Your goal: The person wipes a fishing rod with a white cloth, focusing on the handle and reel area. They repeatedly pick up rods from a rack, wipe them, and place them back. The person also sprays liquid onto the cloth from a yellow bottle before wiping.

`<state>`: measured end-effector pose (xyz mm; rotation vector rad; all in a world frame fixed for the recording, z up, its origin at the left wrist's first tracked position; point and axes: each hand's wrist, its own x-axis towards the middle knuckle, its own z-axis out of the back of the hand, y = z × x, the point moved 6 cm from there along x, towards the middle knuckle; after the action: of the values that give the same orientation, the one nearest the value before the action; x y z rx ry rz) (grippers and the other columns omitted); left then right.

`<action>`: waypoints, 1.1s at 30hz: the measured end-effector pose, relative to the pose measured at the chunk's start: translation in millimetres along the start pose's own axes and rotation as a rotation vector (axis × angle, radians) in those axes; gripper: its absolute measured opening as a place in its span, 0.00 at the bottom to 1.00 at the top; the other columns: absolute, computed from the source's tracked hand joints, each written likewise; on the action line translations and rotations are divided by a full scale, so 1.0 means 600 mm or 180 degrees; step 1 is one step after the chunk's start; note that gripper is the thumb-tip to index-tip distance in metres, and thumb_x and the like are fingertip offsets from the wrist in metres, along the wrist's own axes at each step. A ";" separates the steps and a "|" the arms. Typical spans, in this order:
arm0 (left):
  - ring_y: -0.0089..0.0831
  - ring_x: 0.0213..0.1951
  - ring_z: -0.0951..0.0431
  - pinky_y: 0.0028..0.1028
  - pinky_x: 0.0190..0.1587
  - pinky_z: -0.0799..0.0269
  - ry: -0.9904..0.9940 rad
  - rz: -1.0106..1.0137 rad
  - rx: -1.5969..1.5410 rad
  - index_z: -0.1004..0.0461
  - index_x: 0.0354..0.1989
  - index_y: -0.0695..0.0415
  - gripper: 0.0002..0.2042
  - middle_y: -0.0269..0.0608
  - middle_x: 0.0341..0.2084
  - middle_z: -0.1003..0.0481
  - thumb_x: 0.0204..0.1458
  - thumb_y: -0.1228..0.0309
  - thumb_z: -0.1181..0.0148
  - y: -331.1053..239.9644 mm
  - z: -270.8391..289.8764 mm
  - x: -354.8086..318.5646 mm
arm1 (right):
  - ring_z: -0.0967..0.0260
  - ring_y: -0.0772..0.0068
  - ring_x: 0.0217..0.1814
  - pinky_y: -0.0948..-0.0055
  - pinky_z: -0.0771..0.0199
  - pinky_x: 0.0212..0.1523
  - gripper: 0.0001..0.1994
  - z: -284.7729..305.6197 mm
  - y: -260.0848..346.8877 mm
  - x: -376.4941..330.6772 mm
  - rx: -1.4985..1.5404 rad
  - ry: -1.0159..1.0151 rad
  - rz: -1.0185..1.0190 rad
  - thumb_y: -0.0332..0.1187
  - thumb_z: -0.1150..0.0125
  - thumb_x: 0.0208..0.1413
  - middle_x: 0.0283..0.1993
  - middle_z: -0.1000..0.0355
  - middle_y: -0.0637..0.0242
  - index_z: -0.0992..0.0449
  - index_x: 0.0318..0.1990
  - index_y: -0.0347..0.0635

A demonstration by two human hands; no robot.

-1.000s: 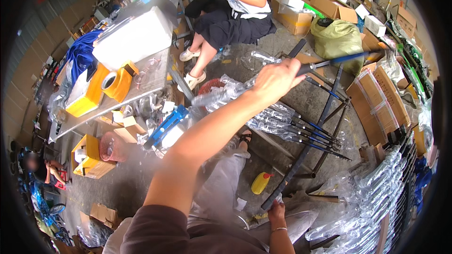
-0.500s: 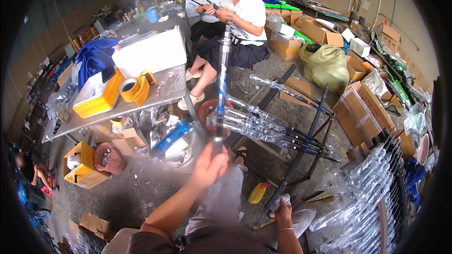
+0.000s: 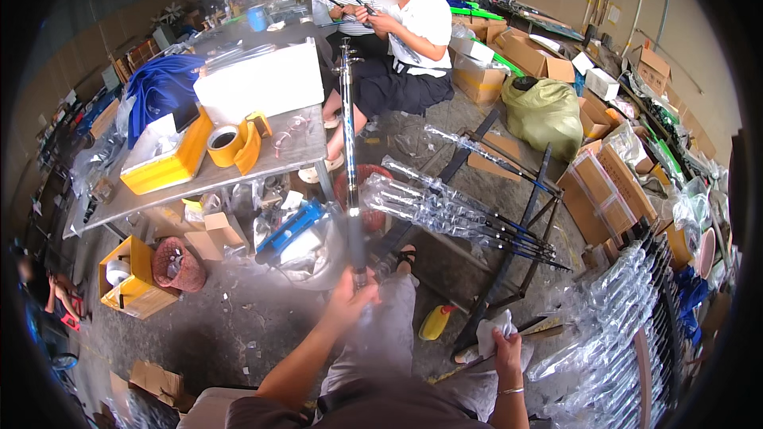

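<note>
Left hand (image 3: 352, 295) clenched around upright fishing rod (image 3: 349, 159), bagged rods (image 3: 453, 214) just beyond; right hand (image 3: 506, 347) grasping white cloth (image 3: 486, 331).

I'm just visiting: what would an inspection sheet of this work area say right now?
Surface: grey metal table, grey concrete floor.
Job's things: long dark rod held upright; white cloth.
Clutter: bagged rods on a black rack, yellow tape dispenser, yellow crate, cardboard boxes.
Hands: left hand grips the rod's lower end; right hand holds the cloth.
Cables: nothing seen.
Surroundings: seated person, green sack.
</note>
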<state>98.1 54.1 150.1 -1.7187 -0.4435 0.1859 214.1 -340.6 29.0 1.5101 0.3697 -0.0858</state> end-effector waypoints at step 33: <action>0.13 0.25 0.33 0.18 0.26 0.36 0.1303 0.0352 0.0840 0.36 0.58 0.61 0.17 0.31 0.25 0.31 0.65 0.65 0.50 -0.099 -0.243 0.039 | 0.29 0.66 0.43 0.73 0.28 0.42 0.12 -0.119 0.512 -0.080 -0.0880 0.0070 0.2714 0.17 0.44 0.54 0.48 0.31 0.58 0.29 0.47 0.34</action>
<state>161.3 -61.2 239.7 -1.4727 -0.0191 -0.0300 242.1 -257.4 335.7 1.2861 -0.2577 0.6304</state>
